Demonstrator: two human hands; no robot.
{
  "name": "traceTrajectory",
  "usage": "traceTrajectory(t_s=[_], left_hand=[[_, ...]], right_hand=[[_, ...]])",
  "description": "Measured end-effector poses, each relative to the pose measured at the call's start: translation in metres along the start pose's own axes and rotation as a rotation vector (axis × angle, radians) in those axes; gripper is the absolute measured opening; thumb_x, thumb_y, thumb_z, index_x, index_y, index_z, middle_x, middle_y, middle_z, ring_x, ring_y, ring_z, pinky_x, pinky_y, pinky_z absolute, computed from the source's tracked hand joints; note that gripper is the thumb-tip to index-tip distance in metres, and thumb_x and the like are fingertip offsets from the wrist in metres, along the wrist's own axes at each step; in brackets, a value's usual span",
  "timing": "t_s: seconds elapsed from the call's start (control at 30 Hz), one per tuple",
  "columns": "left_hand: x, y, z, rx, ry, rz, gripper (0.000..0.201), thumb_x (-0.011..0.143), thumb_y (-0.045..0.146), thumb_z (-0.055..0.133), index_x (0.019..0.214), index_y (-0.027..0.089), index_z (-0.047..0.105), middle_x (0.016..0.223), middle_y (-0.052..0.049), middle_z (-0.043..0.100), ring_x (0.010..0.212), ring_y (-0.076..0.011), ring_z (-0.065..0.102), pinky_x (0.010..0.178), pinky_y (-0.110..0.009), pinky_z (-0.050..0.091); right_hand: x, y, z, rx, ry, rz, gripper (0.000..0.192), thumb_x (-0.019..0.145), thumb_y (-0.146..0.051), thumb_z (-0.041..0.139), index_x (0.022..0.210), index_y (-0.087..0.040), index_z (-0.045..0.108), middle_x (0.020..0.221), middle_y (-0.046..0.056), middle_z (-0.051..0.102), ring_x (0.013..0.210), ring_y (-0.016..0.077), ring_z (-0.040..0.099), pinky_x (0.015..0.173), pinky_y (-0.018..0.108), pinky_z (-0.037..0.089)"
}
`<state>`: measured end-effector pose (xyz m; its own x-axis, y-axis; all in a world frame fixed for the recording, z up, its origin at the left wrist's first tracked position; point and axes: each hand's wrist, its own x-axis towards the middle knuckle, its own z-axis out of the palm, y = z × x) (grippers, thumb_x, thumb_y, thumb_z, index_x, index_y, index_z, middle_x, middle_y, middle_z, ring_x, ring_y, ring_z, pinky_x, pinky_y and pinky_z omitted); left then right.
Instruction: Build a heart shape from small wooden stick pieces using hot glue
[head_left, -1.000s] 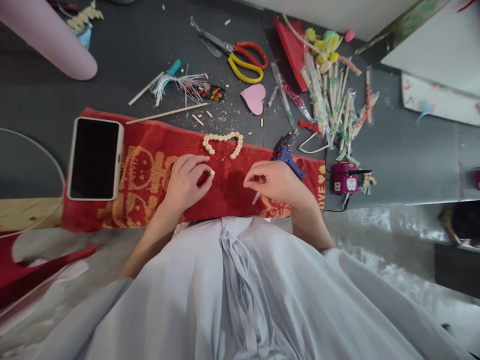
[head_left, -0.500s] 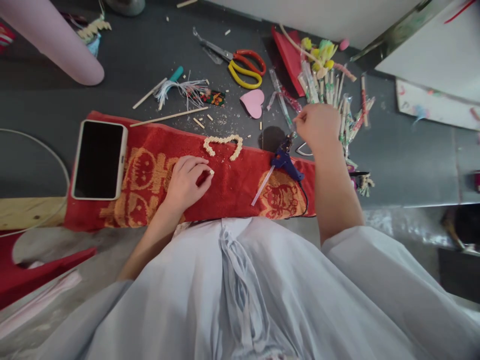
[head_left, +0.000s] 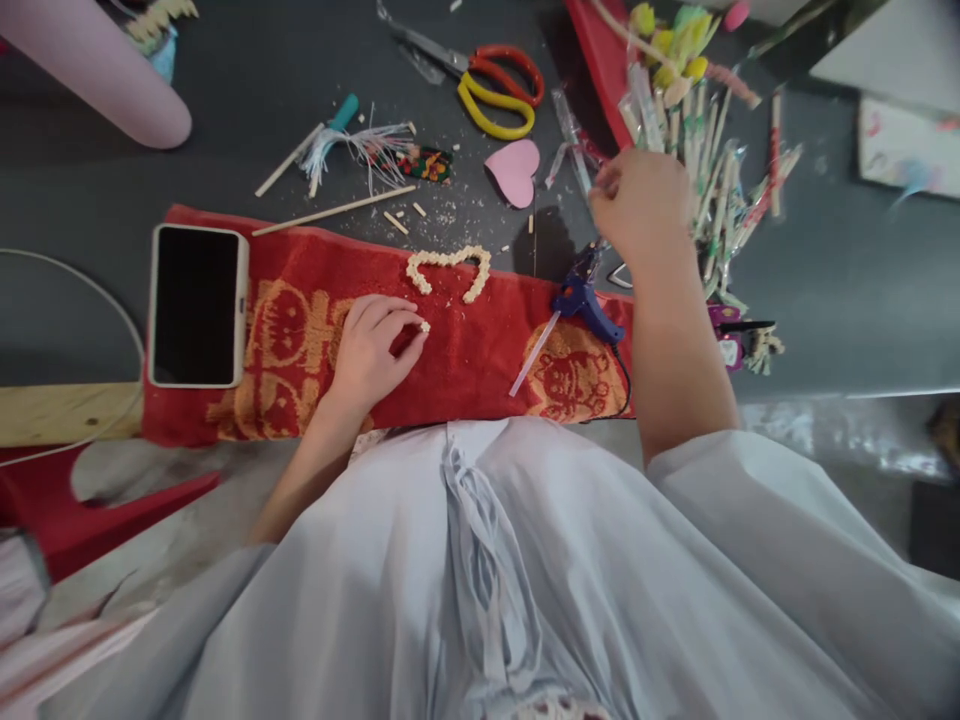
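Dark tabletop carries a red towel [head_left: 465, 360] along its near edge. Left hand [head_left: 373, 350] rests on the towel, thumb and forefinger pinching 1 small pale bead [head_left: 424, 326], just below the beaded arch [head_left: 448, 270]. Right hand [head_left: 641, 205] hovers over the sticks [head_left: 705, 150] (blurred; grip unclear). Glue gun [head_left: 581, 300] lies between.

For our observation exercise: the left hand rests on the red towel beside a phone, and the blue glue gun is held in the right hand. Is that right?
Not quite. The head view shows the glue gun lying on the red towel, unheld. The right hand reaches over the pile of sticks. The left hand and phone are as stated.
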<state>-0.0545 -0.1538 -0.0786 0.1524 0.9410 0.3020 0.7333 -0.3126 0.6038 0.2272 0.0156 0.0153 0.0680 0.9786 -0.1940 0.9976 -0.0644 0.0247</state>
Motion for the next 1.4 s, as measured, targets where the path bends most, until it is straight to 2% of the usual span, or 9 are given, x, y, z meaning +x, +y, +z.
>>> traceTrajectory(t_s=[0.1, 0.17, 0.23, 0.3, 0.37, 0.5, 0.8, 1.07, 1.4], left_hand=[[0.001, 0.003, -0.002, -0.017, -0.029, -0.039, 0.011, 0.093, 0.031, 0.060, 0.094, 0.023, 0.068, 0.109, -0.007, 0.073, 0.109, -0.0244, 0.065, 0.104, -0.046, 0.046], [0.002, 0.005, -0.003, -0.026, -0.046, -0.074, 0.011, 0.093, 0.031, 0.061, 0.095, 0.023, 0.068, 0.108, -0.007, 0.073, 0.110, -0.0249, 0.064, 0.105, -0.047, 0.045], [0.003, 0.008, -0.005, -0.015, -0.064, -0.110, 0.011, 0.092, 0.033, 0.062, 0.096, 0.024, 0.069, 0.106, -0.006, 0.073, 0.108, -0.0251, 0.063, 0.104, -0.047, 0.045], [0.006, 0.012, -0.007, 0.010, -0.081, -0.147, 0.011, 0.091, 0.035, 0.064, 0.095, 0.026, 0.070, 0.103, -0.004, 0.073, 0.104, -0.0248, 0.064, 0.101, -0.046, 0.046], [0.008, 0.015, -0.007, 0.034, -0.092, -0.187, 0.012, 0.091, 0.037, 0.064, 0.093, 0.027, 0.071, 0.094, -0.003, 0.073, 0.096, -0.0235, 0.065, 0.096, -0.045, 0.049], [0.014, 0.020, -0.004, 0.072, -0.092, -0.272, 0.015, 0.092, 0.038, 0.063, 0.091, 0.027, 0.073, 0.073, -0.001, 0.066, 0.075, -0.0204, 0.061, 0.081, -0.040, 0.050], [0.016, 0.022, 0.008, 0.158, -0.102, -0.329, 0.020, 0.095, 0.037, 0.060, 0.097, 0.025, 0.075, 0.072, -0.002, 0.066, 0.075, -0.0212, 0.061, 0.079, -0.038, 0.046], [0.015, 0.025, 0.006, 0.158, -0.090, -0.340, 0.024, 0.096, 0.039, 0.057, 0.100, 0.024, 0.076, 0.073, -0.002, 0.069, 0.071, -0.0190, 0.063, 0.077, -0.035, 0.048], [0.013, 0.021, 0.009, 0.179, -0.108, -0.308, 0.036, 0.100, 0.044, 0.049, 0.111, 0.023, 0.075, 0.075, -0.004, 0.069, 0.070, -0.0191, 0.063, 0.076, -0.036, 0.047]], right_hand=[[-0.023, -0.006, 0.003, 0.001, 0.069, -0.054, 0.041, 0.101, -0.036, 0.041, 0.110, -0.012, 0.072, 0.120, 0.021, 0.073, 0.113, 0.0304, 0.066, 0.094, 0.045, 0.046], [-0.041, -0.013, 0.006, 0.056, 0.059, -0.110, 0.029, 0.098, -0.033, 0.046, 0.110, -0.024, 0.070, 0.111, 0.012, 0.076, 0.103, 0.0286, 0.067, 0.088, 0.043, 0.048], [-0.061, -0.021, 0.012, 0.139, 0.030, -0.178, 0.026, 0.095, -0.035, 0.052, 0.112, -0.023, 0.068, 0.099, 0.010, 0.076, 0.096, 0.0274, 0.067, 0.083, 0.040, 0.048], [-0.079, -0.031, 0.021, 0.171, 0.013, -0.245, 0.031, 0.098, -0.040, 0.045, 0.100, -0.020, 0.069, 0.090, 0.012, 0.074, 0.093, 0.0269, 0.065, 0.078, 0.037, 0.045], [-0.094, -0.042, 0.030, 0.192, -0.032, -0.304, 0.029, 0.097, -0.037, 0.045, 0.096, -0.020, 0.069, 0.089, 0.011, 0.073, 0.090, 0.0258, 0.065, 0.075, 0.035, 0.043], [-0.113, -0.061, 0.046, 0.225, -0.155, -0.379, 0.025, 0.095, -0.031, 0.049, 0.106, -0.020, 0.069, 0.096, 0.007, 0.076, 0.086, 0.0242, 0.067, 0.069, 0.033, 0.039], [-0.121, -0.083, 0.063, 0.228, -0.249, -0.472, 0.033, 0.100, -0.036, 0.043, 0.100, -0.018, 0.071, 0.097, 0.009, 0.078, 0.084, 0.0219, 0.069, 0.061, 0.031, 0.033], [-0.123, -0.089, 0.081, 0.295, -0.282, -0.512, 0.043, 0.103, -0.030, 0.036, 0.134, -0.023, 0.064, 0.109, 0.008, 0.079, 0.089, 0.0187, 0.071, 0.064, 0.028, 0.039], [-0.122, -0.087, 0.083, 0.314, -0.328, -0.552, 0.049, 0.100, -0.024, 0.038, 0.144, -0.024, 0.059, 0.099, 0.006, 0.080, 0.084, 0.0162, 0.070, 0.063, 0.027, 0.041]])
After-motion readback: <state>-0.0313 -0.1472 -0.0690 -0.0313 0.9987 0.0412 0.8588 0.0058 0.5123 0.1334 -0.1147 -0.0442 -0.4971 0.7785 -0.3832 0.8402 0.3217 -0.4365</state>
